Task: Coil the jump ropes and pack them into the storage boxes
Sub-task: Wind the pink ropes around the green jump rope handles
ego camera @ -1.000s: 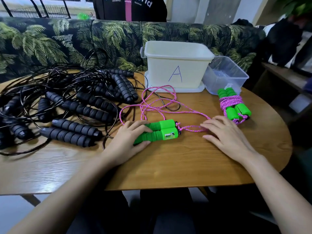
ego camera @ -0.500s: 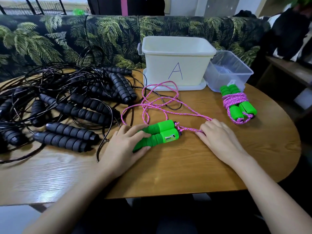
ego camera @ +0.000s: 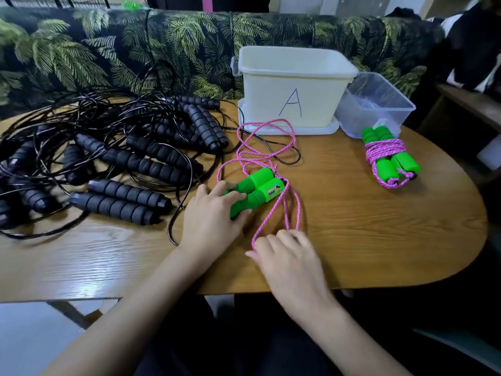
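Head view: right fingers (ego camera: pixel 273 241) pinch pink rope (ego camera: pixel 267 219).

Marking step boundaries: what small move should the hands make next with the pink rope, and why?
Probably the right hand carries its pinched loop of pink rope over the green handles to start a wrap. The left hand grips both handles together, most rope lies loose, and the finished bundle is wrapped likewise.
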